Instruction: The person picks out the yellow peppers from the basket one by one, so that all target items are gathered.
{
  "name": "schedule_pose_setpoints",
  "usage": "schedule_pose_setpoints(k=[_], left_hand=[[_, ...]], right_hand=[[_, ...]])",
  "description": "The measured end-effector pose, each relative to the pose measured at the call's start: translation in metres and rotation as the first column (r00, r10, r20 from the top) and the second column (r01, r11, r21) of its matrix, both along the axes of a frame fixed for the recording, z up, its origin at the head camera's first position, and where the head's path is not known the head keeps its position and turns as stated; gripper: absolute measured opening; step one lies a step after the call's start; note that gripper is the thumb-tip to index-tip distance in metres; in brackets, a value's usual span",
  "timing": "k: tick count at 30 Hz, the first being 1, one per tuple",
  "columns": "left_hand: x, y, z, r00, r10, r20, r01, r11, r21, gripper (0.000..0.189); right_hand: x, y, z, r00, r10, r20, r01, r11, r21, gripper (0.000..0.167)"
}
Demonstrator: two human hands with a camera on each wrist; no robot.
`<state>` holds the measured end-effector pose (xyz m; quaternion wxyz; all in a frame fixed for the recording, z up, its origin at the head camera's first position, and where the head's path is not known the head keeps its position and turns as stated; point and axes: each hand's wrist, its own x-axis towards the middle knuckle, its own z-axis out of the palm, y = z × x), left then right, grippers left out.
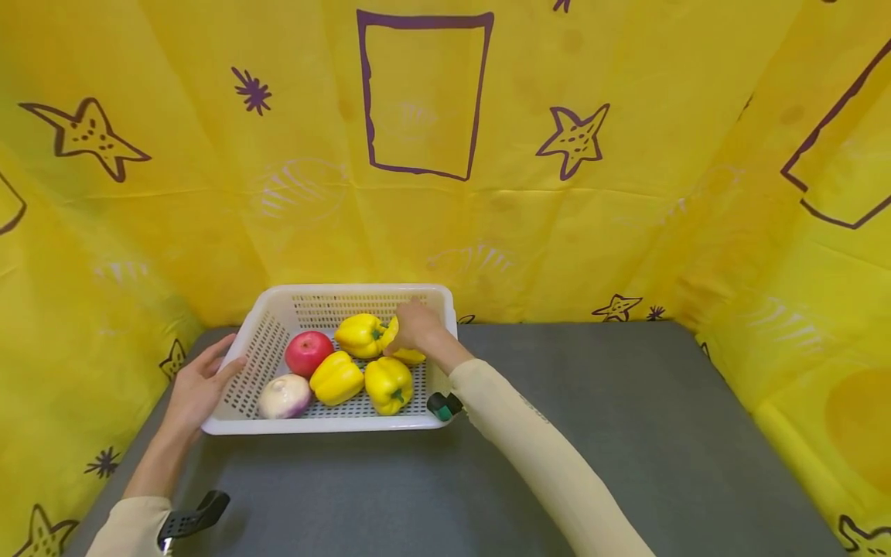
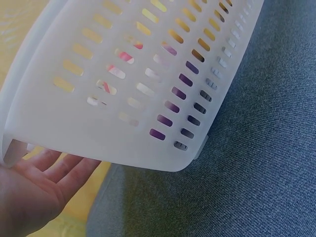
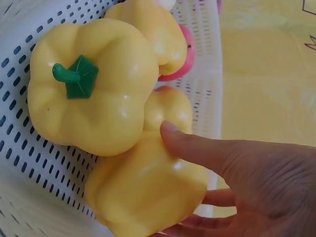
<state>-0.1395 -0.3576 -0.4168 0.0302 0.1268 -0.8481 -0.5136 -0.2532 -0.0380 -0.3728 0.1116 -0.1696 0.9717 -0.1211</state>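
A white perforated plastic basket holds several yellow bell peppers, a red apple-like fruit and a white-and-purple turnip. My left hand grips the basket's left rim, thumb over the top and fingers outside below it, as the left wrist view shows. Inside the right end, my right hand holds a yellow bell pepper, thumb on one side and fingers around the other. Close beside it in the right wrist view sits another bell pepper with a green stem. In the head view my hand partly covers the held pepper.
The basket stands on a dark grey tabletop, near its back edge. Yellow printed cloth hangs behind and along both sides. A black band is on the left wrist, and a dark device sits at the right wrist.
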Motion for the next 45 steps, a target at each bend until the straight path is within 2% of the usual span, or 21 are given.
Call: schedule_pose_setpoints(k=[5,12,22,30,34,38,45], left_hand=[[0.000,-0.001,-0.001,1.000,-0.001,0.011,0.001,1.000,0.007,0.074],[0.001,-0.001,-0.002,1.000,0.007,0.024,-0.007,1.000,-0.006,0.074],[0.002,-0.002,-0.002,1.000,0.004,0.023,-0.005,1.000,0.021,0.074],[0.001,-0.002,-0.003,1.000,0.010,0.026,-0.010,1.000,0.008,0.075],[0.001,-0.003,-0.004,1.000,0.005,0.022,-0.005,1.000,0.018,0.075],[0.000,-0.003,-0.005,0.999,0.002,0.037,-0.002,1.000,0.017,0.076],[-0.002,-0.003,-0.004,0.999,0.017,0.041,-0.018,1.000,0.016,0.075]], right_hand=[[0.003,0.005,0.004,1.000,0.011,0.010,-0.011,1.000,-0.017,0.071],[0.005,0.014,0.012,0.999,0.038,-0.030,-0.038,0.999,-0.013,0.079],[0.012,0.026,0.027,0.995,0.061,-0.082,-0.070,0.990,-0.120,0.083],[0.017,0.035,0.039,0.989,0.104,-0.104,-0.123,0.974,-0.191,0.083],[0.018,0.042,0.045,0.994,0.086,-0.061,-0.100,0.955,-0.279,0.082],[0.018,0.052,0.050,0.997,0.068,-0.019,-0.070,0.918,-0.390,0.084],[0.018,0.070,0.053,0.993,0.102,-0.056,-0.116,0.873,-0.473,0.083]])
